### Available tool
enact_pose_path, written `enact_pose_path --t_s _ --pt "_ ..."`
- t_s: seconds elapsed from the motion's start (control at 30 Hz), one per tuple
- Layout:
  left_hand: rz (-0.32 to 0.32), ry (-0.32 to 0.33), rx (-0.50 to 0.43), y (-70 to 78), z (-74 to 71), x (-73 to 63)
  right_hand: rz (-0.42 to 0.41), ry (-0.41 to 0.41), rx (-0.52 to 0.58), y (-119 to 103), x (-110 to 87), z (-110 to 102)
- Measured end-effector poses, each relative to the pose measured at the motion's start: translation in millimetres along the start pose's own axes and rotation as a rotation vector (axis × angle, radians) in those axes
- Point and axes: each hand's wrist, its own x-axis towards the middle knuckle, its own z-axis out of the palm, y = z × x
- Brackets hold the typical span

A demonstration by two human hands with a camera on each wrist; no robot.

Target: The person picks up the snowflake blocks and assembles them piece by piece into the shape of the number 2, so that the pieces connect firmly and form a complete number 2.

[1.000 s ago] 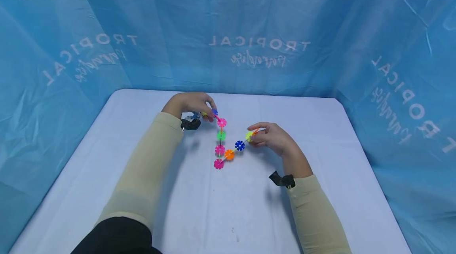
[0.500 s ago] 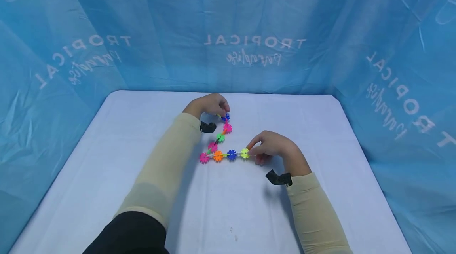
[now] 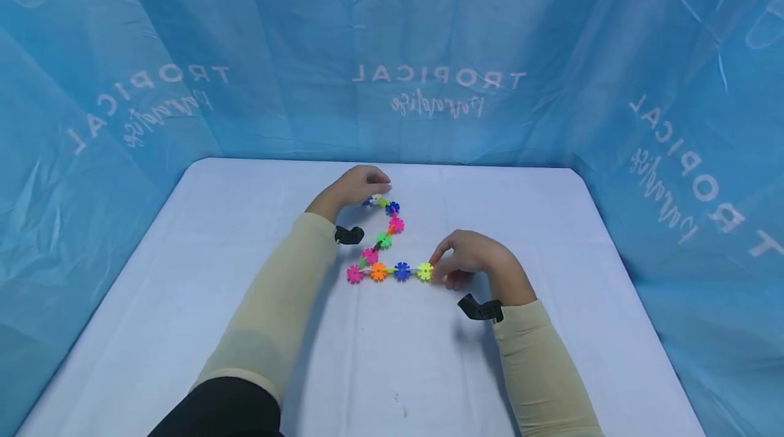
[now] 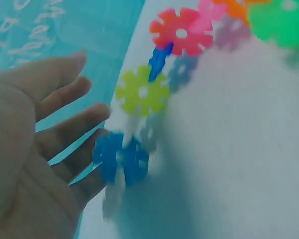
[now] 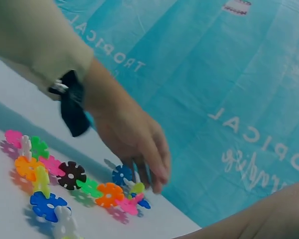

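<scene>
A chain of snowflake discs (image 3: 378,272) in pink, orange, green, blue, yellow and other colours lies zigzag on the white table. At its near right end, my right hand (image 3: 471,259) pinches around the yellow disc (image 3: 425,271); the fingertips are partly hidden, and the right wrist view shows only a blurred edge of that hand. My left hand (image 3: 356,186) hovers by the far end, its fingers extended and apart. In the left wrist view those fingers lie beside a blue disc (image 4: 120,158), without gripping it; whether they touch is unclear.
The white table (image 3: 343,369) ends at a far edge, where a blue printed curtain (image 3: 441,124) hangs around its back and sides. Black straps (image 3: 350,235) sit on both wrists.
The chain's front row has swung level, and its far end has come down onto the table. My left hand has moved right, then let go of the chain. My right hand has lowered slightly.
</scene>
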Motion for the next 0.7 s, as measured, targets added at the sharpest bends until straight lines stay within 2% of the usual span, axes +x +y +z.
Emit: enact_pose_path --t_s 0.07,0.17,0.33,0.47,0.57,0.7 --pt "-0.017 0.071 -0.034 -8.6 -1.3 -9.0 0.001 -0.003 0.001 1.3 -0.8 -0.6" --pt "-0.041 0.126 -0.059 -22.5 -1.8 -22.1 -0.001 -0.009 -0.005 3.1 -2.3 -2.0" --pt "-0.012 0.15 -0.114 -41.9 2.6 -41.0 -0.003 -0.017 -0.015 5.5 -1.9 -1.8" --pt "0.039 0.181 -0.16 -47.4 4.4 -52.1 -0.003 -0.027 0.001 6.6 0.2 0.1" --pt "0.036 0.241 -0.15 -47.2 5.0 -62.4 -0.014 -0.036 0.02 7.2 1.6 1.3" --pt "0.031 0.333 -0.042 -45.9 12.3 -86.8 -0.035 -0.048 0.026 6.1 3.4 1.6"
